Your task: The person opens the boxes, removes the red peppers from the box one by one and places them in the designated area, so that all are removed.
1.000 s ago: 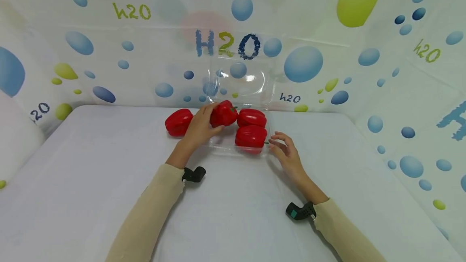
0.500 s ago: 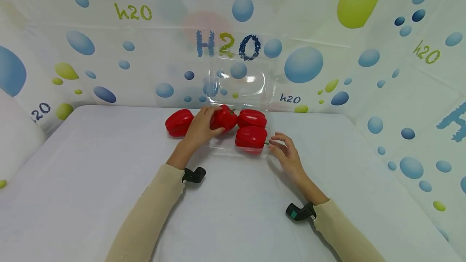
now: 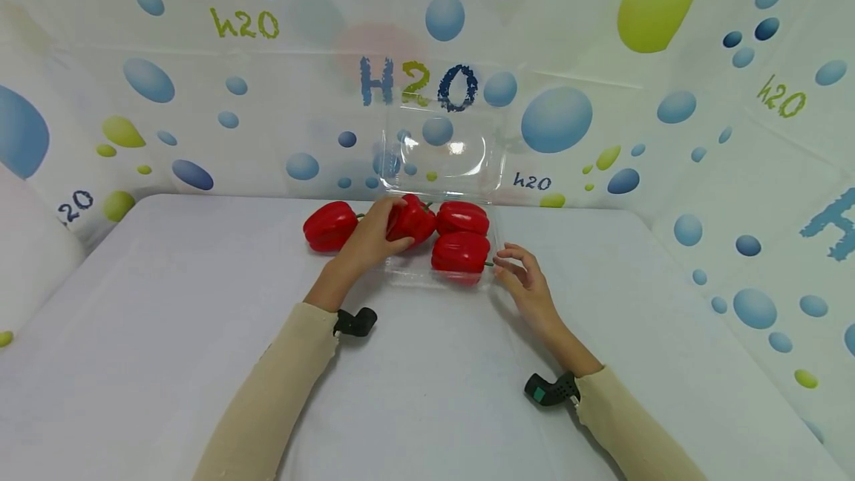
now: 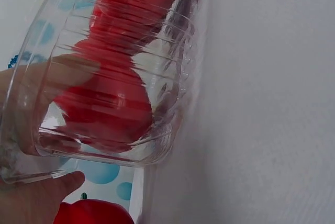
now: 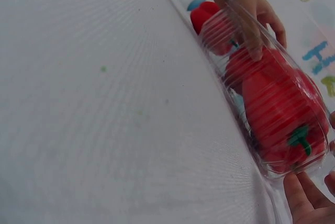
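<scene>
My left hand (image 3: 369,236) holds a red bell pepper (image 3: 415,220) in the left part of a clear plastic clamshell container (image 3: 407,275), thumb on the near side and fingers behind. In the left wrist view the thumb (image 4: 68,72) shows through the ribbed wall against the pepper (image 4: 104,109). Two more red bell peppers lie in the right part, a rear one (image 3: 462,217) and a front one (image 3: 459,252) with its green stem pointing right. My right hand (image 3: 528,284) has loosely bent fingers at the container's right end; in the right wrist view its fingertips (image 5: 296,185) are right at the wall.
Another red bell pepper (image 3: 329,226) lies on the white table (image 3: 414,392), left of the container and beside my left hand. The transparent lid (image 3: 441,158) stands raised behind, against the patterned backdrop (image 3: 267,95).
The pepper in my left hand has come down a little into the container. The left hand has shifted slightly, baring the outside pepper's stem. The right hand stays in place.
</scene>
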`<state>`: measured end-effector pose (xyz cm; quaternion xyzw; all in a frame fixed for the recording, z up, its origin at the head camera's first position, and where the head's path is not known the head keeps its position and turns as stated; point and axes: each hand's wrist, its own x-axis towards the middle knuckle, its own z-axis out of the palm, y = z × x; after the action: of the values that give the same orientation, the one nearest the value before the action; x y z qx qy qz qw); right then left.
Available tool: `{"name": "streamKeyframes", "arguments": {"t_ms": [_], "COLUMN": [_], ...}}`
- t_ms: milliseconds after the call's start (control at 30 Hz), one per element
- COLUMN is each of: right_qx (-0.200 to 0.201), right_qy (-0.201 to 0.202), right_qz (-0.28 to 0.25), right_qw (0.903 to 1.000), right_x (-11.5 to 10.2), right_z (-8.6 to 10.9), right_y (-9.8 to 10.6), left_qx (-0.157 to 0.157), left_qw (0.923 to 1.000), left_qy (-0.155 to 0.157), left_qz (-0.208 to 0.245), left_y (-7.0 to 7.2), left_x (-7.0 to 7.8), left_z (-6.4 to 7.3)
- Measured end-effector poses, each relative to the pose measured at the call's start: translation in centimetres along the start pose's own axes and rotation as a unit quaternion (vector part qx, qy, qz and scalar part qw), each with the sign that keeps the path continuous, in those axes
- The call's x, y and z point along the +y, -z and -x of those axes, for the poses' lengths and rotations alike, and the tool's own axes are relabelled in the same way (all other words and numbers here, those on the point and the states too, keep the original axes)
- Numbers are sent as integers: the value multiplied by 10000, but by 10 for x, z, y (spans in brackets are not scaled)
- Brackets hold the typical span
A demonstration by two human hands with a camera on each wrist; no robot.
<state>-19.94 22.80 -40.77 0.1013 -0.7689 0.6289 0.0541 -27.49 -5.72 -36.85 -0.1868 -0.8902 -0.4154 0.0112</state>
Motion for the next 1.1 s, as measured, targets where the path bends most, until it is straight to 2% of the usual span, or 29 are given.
{"name": "streamKeyframes", "arguments": {"t_ms": [433, 700, 1100], "right_qx": [-28, -12, 15], "right_qy": [-18, 4, -2], "right_qz": [26, 15, 52], "right_qw": [10000, 10000, 10000], "right_x": [1, 0, 1], "right_z": [0, 0, 0], "right_y": [1, 1, 1], "left_qx": [21, 9, 295], "left_qw": [9994, 9995, 9994], "left_qy": [25, 108, -141], "left_qz": [-341, -286, -63], "left_y": [-1, -1, -2], "left_x": [0, 1, 0], "left_z": [0, 0, 1]}}
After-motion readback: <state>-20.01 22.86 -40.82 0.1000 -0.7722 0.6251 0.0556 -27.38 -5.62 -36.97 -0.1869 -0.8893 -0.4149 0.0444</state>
